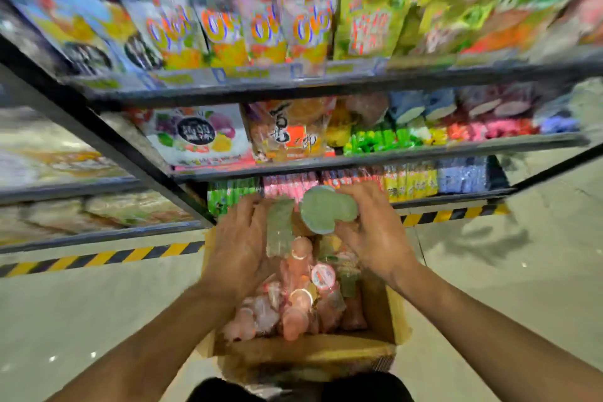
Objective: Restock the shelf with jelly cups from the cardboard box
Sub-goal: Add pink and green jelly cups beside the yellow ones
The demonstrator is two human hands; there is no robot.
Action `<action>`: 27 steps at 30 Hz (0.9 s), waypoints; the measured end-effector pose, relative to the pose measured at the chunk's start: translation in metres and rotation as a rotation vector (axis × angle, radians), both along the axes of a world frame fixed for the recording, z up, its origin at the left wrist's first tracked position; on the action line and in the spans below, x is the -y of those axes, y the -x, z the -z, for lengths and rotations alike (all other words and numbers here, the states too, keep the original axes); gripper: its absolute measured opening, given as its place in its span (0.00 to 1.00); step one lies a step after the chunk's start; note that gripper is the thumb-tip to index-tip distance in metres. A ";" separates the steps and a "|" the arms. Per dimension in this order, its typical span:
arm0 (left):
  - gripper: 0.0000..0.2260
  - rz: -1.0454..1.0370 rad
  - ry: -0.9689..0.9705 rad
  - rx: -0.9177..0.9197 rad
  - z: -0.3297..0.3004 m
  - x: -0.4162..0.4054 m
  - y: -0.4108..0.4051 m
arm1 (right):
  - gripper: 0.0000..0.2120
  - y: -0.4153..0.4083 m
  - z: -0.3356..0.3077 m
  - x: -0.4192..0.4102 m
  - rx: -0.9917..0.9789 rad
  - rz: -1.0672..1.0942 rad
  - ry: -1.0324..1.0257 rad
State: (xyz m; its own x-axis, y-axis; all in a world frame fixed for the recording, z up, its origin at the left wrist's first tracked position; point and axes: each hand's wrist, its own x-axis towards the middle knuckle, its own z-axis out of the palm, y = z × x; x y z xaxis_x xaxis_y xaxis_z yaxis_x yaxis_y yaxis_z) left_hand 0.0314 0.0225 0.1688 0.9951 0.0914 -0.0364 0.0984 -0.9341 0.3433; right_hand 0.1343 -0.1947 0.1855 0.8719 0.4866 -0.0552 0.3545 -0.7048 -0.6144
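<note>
Above the open brown cardboard box [306,352] of pink jelly cups [295,320], the right hand [375,235] grips a round green foil-lidded cup [326,209]; the left hand [241,238] clasps a clear green-tinted pack [280,225] (blurred). Shelving likely follows, calling for a reach to the bottom shelf [453,199] beyond the box.

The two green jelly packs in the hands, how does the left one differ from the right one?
The left green pack shows its long side as an upright clear stack; the right green pack faces the camera with its round lid. The left hand grips its pack from the side; the right hand curls round its pack from the right. The left pack sits slightly lower. Both are pale green, blurred, and held above the cardboard box.
</note>
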 end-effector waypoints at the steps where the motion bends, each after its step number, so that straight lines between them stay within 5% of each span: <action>1: 0.46 -0.015 -0.020 0.002 -0.036 -0.003 -0.002 | 0.24 0.001 -0.034 0.000 0.015 0.019 -0.024; 13: 0.45 0.044 -0.044 0.419 -0.396 -0.015 -0.007 | 0.21 0.020 -0.380 -0.018 0.211 0.233 -0.423; 27: 0.38 0.141 -0.048 0.809 -0.555 0.005 -0.010 | 0.20 0.053 -0.527 -0.021 0.008 0.375 -0.977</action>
State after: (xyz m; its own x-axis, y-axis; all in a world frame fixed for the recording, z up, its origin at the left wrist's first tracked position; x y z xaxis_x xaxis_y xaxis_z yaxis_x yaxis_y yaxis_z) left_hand 0.0415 0.0172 0.7237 0.7145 -0.0535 0.6975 -0.2820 -0.9345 0.2171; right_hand 0.0811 -0.1740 0.7128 0.9748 0.0144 0.2225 0.2219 0.0317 -0.9745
